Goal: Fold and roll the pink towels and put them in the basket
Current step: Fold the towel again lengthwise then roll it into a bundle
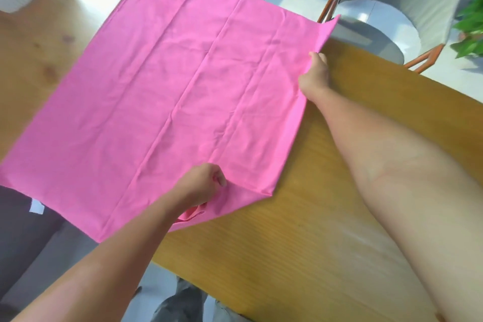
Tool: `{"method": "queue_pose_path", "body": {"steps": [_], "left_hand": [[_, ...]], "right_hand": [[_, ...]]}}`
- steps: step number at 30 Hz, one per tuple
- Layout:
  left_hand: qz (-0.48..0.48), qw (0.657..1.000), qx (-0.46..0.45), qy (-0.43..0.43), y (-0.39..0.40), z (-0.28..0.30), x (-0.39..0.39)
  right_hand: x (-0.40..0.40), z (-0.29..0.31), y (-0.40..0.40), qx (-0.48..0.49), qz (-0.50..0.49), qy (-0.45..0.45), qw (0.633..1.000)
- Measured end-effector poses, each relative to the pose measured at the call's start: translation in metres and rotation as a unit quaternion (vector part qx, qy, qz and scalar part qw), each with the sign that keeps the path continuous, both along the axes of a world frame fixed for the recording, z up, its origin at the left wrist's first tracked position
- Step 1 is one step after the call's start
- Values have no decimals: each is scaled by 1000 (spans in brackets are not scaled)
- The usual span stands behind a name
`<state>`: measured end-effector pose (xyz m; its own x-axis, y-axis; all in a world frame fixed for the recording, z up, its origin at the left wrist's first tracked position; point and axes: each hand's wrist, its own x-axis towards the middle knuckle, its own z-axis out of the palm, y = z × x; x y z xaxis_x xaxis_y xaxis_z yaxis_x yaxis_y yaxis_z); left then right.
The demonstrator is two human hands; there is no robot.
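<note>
Left hand (202, 184) nearest, near towel (162, 91) edge pinched; right hand (317, 73) farther, right edge gripped. Towel spread flat on desk (366, 165), creases running away from body, far and near edges overhanging. Bare desk kept free rightward; fold leftward judged next. Basket unseen

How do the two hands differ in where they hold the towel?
The left hand grips the towel at its near edge, by the table's front; the right hand pinches the right edge farther away, arm stretched out. The left hand's fingers are curled into a fist; the right's are mostly hidden under cloth. Both hold the same towel.
</note>
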<state>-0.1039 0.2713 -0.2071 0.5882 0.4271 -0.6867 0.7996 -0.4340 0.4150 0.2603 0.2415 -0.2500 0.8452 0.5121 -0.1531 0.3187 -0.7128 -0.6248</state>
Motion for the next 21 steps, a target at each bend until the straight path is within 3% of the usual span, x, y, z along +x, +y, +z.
{"method": "queue_pose_path", "body": {"steps": [10, 21], "left_hand": [[130, 990, 1, -53, 32, 17, -26], [200, 963, 25, -180, 113, 63, -96]], "right_hand": [[-29, 20, 45, -107, 173, -136, 969], [-95, 93, 146, -219, 258, -165, 926]]}}
